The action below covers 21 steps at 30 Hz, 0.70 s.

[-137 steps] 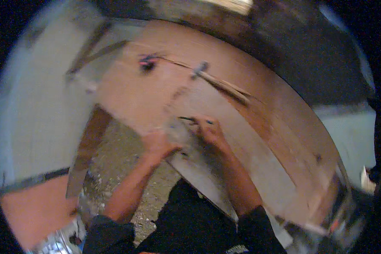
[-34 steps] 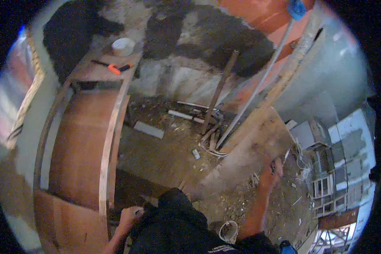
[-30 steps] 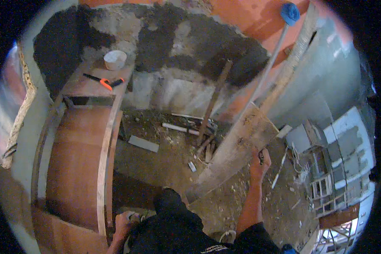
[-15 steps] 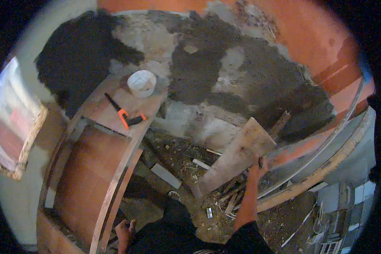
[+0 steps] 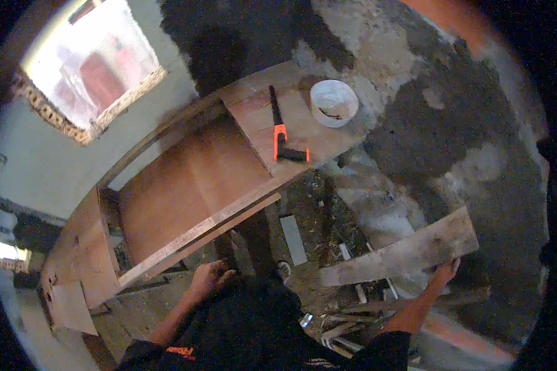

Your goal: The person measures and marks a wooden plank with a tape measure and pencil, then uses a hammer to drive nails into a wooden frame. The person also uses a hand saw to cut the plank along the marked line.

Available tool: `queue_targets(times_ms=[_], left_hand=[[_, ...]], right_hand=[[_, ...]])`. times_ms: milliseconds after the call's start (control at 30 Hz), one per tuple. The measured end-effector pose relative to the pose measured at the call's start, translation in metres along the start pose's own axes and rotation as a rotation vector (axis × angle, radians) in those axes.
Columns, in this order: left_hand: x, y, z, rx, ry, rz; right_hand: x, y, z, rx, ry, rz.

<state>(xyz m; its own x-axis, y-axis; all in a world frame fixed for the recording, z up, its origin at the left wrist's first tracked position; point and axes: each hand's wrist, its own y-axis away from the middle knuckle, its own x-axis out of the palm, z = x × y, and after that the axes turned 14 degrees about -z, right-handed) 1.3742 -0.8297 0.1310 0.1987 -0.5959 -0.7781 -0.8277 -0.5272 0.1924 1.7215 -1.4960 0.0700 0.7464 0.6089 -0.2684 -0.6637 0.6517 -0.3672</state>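
Note:
On the right, a flat, worn wooden board (image 5: pixel 408 250) slants in front of the stained wall. My right hand (image 5: pixel 445 271) grips its lower edge near the wide end, with part of the fingers hidden behind the board. My left hand (image 5: pixel 212 277) is loosely curled beside the front rail of a long wooden frame (image 5: pixel 195 230), and nothing shows in it. A black-and-orange tool (image 5: pixel 280 133) with a long narrow bar and an angled grip lies on the frame's plywood top. Beside it stands a white bucket (image 5: pixel 334 104) with a little dark matter inside.
A grey flat strip (image 5: pixel 293 240) and several wood scraps (image 5: pixel 346 328) lie on the dirt floor. The rough wall (image 5: pixel 427 136) carries dark plaster patches. At upper left is a window opening (image 5: pixel 99 74) with a raw brick edge. A loose panel (image 5: pixel 74 303) leans at the frame's far-left end.
The view has swung left, so the frame and bucket sit further right. My right hand still holds the board, which now lies flatter. My left hand has come up, its fingers more curled.

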Motion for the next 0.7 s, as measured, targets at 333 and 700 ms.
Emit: queue_targets(times_ms=[333,700], left_hand=[[0.005,0.001,0.018,-0.172,0.039,-0.013],[0.109,-0.058,0.224,-0.781,0.075,-0.108]], right_hand=[[0.085,0.009,-0.043,0.029,0.095,-0.331],[0.284,0.337,0.17,0.417,0.082,0.442]])
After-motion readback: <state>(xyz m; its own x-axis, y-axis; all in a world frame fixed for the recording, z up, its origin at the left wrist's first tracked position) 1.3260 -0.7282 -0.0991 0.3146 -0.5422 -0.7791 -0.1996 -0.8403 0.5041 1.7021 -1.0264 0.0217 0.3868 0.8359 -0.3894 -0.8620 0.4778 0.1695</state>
